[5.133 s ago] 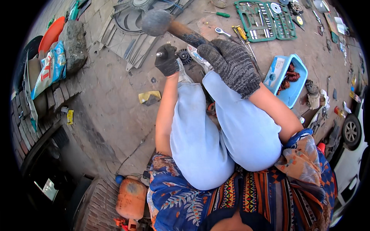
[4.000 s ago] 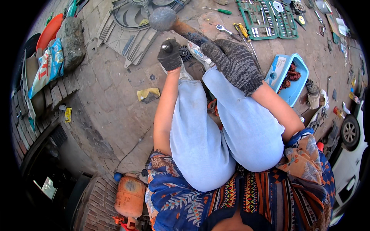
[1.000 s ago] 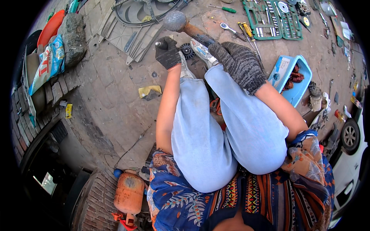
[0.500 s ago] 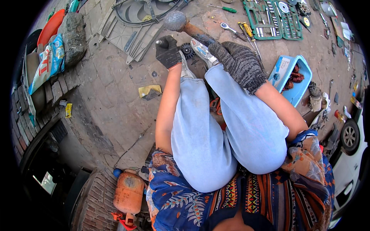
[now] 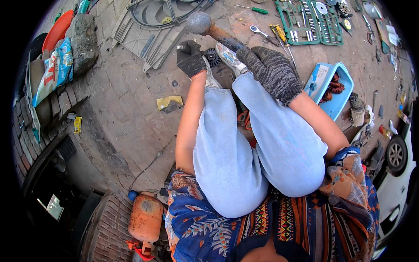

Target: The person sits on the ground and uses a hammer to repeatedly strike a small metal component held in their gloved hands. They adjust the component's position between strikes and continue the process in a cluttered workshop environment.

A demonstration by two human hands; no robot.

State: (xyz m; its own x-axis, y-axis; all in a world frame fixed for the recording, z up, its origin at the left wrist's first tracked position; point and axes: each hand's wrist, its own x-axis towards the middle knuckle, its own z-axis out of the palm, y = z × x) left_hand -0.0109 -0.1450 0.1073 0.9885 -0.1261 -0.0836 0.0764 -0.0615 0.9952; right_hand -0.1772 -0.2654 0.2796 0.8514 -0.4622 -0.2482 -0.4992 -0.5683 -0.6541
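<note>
My left hand [image 5: 191,58], in a dark glove, is closed around a short metal rod [image 5: 179,47] whose blunt end pokes out past the fingers. My right hand [image 5: 276,73], in a grey knitted glove, grips the handle of a hammer [image 5: 199,23]. Its rounded, worn head rests or hovers up and to the right of my left hand; which of the two I cannot tell. Between my shoes lies a round black toothed part [image 5: 212,57], beside my left hand and partly hidden. The rod's lower end is out of sight.
Ahead lies a fan shroud [image 5: 157,39]. A green socket set case [image 5: 301,22], a ratchet [image 5: 262,34] and screwdrivers [image 5: 279,32] lie farther right. A blue bin [image 5: 342,94] holds copper-coloured windings. An orange gas cylinder [image 5: 146,218] stands at lower left. A white car [image 5: 395,183] is at right.
</note>
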